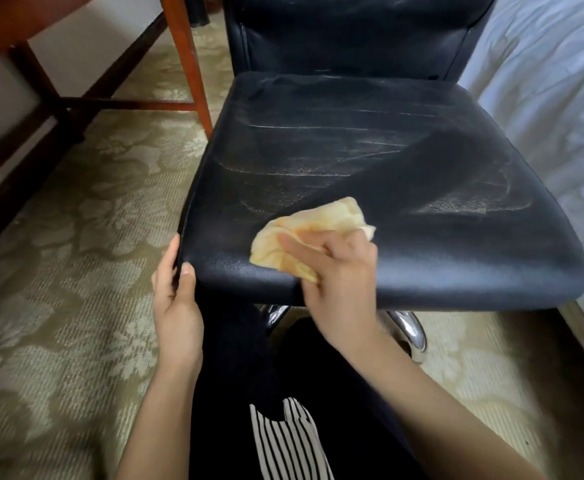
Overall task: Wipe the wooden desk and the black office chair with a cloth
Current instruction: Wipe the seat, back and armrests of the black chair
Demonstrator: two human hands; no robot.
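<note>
- Plainly, there is one black office chair [370,161], one yellow cloth [318,223], and two bare hands in view. Only part of one wooden desk [186,64] shows, at the far left.
- The chair faces the person, with its backrest [346,32] on the far side and the front edge of the seat nearest.
- Pale streaks cross the far and left parts of the seat, and a darker band runs from the cloth toward the far right.
- The cloth lies crumpled on the near-left part of the seat, close to the front edge. Its long axis runs roughly left to right.
- The right hand [339,271] lies on top of the cloth. Its index finger is stretched out to the left and the other fingers are bent down into the fabric, bunching it. The thumb is hidden.
- The left hand [176,292] grasps the seat's near-left corner, thumb on top and fingers curled round the edge.
- Two chrome legs [408,327] show under the seat.
- A patterned carpet [76,237] lies below, and white bedding [553,98] is just beside the chair on the right.
</note>
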